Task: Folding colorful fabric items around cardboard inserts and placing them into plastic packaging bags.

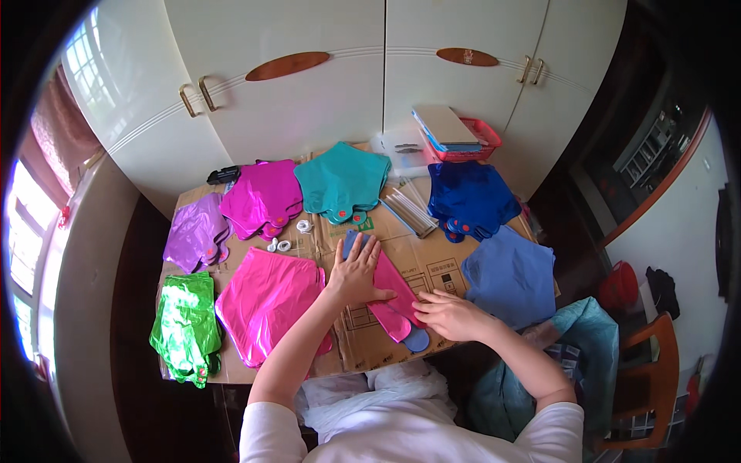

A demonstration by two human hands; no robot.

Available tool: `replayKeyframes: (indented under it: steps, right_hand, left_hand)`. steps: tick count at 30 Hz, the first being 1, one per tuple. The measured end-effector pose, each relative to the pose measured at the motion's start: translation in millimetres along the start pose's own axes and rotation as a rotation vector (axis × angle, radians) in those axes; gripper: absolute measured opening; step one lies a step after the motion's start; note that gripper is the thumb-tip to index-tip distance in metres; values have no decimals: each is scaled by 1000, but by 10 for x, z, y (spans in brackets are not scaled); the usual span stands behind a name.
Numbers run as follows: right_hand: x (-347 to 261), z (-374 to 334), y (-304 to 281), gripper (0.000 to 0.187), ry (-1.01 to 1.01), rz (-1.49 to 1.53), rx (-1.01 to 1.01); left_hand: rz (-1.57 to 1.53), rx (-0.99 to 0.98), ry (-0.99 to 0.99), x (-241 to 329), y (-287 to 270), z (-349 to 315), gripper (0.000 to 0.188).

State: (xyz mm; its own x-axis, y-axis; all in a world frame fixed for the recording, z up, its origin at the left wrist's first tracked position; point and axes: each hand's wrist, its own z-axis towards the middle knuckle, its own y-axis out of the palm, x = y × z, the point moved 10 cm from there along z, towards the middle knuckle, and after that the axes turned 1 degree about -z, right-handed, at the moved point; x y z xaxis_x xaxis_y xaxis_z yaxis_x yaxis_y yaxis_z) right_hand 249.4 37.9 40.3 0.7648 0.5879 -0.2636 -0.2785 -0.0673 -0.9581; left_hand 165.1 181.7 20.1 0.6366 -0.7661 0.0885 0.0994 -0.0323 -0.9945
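A folded strip of pink foil (397,279), with a blue piece (417,339) showing from under its near end, lies on cardboard before me. It looks like a flat, uninflated foil balloon. My left hand (355,272) presses down on its far left part, palm flat and fingers spread. At the strip's right edge, my right hand (450,315) rests with fingers extended and touching the foil. A stack of pink foil pieces (266,305) lies to the left of my left hand. On the other side, a periwinkle-blue stack (509,276) sits beyond my right hand.
More foil stacks lie around: green (182,324), lilac (194,231), magenta (262,197), teal (343,181) and navy (472,197). White rolls (304,226), thin sticks (409,210) and a red basket (486,140) share the cardboard-covered table (347,351). A wooden chair (664,370) stands right; cabinets (293,100) behind.
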Motion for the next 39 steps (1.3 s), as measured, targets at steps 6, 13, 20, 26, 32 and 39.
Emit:
replayKeyframes:
  steps: [6, 13, 20, 26, 32, 39]
  right_hand:
    - [-77, 533, -183, 18, 384, -67, 318]
    - [-232, 448, 68, 8, 308, -233, 374]
    - [-271, 448, 14, 11, 283, -164, 401]
    - [-194, 425, 43, 14, 263, -35, 489]
    - [-241, 449, 40, 18, 235, -50, 457]
    - [-247, 443, 31, 24, 240, -26, 454]
  left_hand:
    - [35, -6, 1, -57, 62, -1, 120]
    - [9, -13, 2, -46, 54, -5, 109]
    - [44, 205, -177, -432, -146, -36, 73]
    - [-380, 514, -301, -536, -125, -519, 72]
    - [-1394, 185, -611, -446, 398, -618, 63]
    - [-403, 79, -479, -262, -118, -600, 45]
